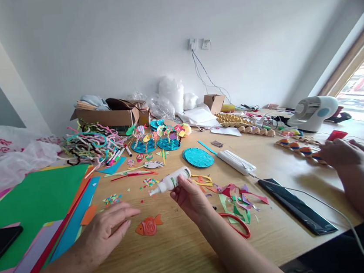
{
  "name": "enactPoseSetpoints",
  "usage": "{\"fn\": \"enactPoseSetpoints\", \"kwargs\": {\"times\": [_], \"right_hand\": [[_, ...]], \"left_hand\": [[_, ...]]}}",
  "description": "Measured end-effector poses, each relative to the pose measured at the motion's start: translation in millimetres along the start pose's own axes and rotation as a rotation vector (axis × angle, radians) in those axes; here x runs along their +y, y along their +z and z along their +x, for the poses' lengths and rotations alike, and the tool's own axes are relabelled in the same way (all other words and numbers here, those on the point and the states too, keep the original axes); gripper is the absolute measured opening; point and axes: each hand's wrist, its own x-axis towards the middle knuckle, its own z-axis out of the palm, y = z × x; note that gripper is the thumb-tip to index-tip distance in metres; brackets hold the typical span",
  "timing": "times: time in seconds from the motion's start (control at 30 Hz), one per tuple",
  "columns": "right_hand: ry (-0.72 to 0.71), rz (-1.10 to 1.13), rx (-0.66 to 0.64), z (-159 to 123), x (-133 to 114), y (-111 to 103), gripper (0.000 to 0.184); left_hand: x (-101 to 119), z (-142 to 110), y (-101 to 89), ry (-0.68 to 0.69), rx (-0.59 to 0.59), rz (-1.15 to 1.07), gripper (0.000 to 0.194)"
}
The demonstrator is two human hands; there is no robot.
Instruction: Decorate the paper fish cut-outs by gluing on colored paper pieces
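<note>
Squeeze bottle (174, 180), one, white, printed label; tilted nearly level above the counter (144, 268), nozzle toward the left, grasped by the fingers of the right hand (190, 197). Left hand (112, 227), one: fingers extended and loosely parted, holding nothing, just left of the paper fish. Paper fish (149, 226), one, orange, swirl-marked, flat on the counter below the nozzle. Confetti (150, 182), multicoloured, small pile near the nozzle. Scissors (241, 226), red handle, partly behind the right forearm. Paper scraps (231, 192), mixed colours, right of the bottle. Discs (199, 157), blue, overlapping, farther back. Paper sheets (37, 192), assorted, green uppermost, at left. Pipe cleaners (93, 140), one tangled heap, rear left. Fan (314, 112), white, rear right. Co-worker's hand (344, 151), at the right, beside a red piece (337, 135).
</note>
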Motion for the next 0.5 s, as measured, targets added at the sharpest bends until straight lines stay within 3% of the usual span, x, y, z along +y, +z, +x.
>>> {"fn": "enactPoseSetpoints", "kwargs": {"times": [0.1, 0.2, 0.37, 0.5], "right_hand": [[0.049, 0.075, -0.022, 0, -2, 1, 0.039], [0.09, 0.136, -0.055, -4, -2, 6, 0.04], [0.178, 0.267, -0.096, -21, -1, 15, 0.035], [0.201, 0.184, -0.171, -34, -1, 11, 0.038]], "left_hand": [[9, 10, 7.1, -0.206, -0.068, -0.178, 0.032], [20, 24, 29.8, -0.348, -0.106, -0.34, 0.047], [41, 53, 68.1, -0.244, -0.009, -0.515, 0.043], [52, 70, 71.3, -0.201, 0.124, -0.619, 0.043]]}}
